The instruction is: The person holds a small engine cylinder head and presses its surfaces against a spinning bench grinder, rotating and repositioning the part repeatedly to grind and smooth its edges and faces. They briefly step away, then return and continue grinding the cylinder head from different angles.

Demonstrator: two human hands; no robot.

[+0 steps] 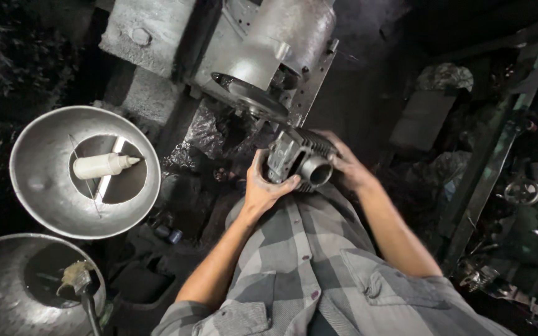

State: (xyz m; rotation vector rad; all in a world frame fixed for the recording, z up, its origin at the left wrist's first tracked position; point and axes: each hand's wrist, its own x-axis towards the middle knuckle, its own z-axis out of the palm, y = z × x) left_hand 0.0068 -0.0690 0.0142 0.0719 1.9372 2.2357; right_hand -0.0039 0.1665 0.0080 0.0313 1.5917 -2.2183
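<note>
already lifted and gripped: finned engine cylinder (303, 160) clasped between left hand (261, 186) and right hand (350, 167), below the grey machine (269, 56); not yet set down.

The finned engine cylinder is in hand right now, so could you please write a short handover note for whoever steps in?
Left hand: grips the finned engine cylinder from its near left side.
Right hand: cups its right side.
The cylinder is held over the lap, bore facing the camera, below the grey machine.
A white squeeze bottle lies in the upper metal bowl; a brush rests in the lower bowl.
Progress cannot be judged.
</note>
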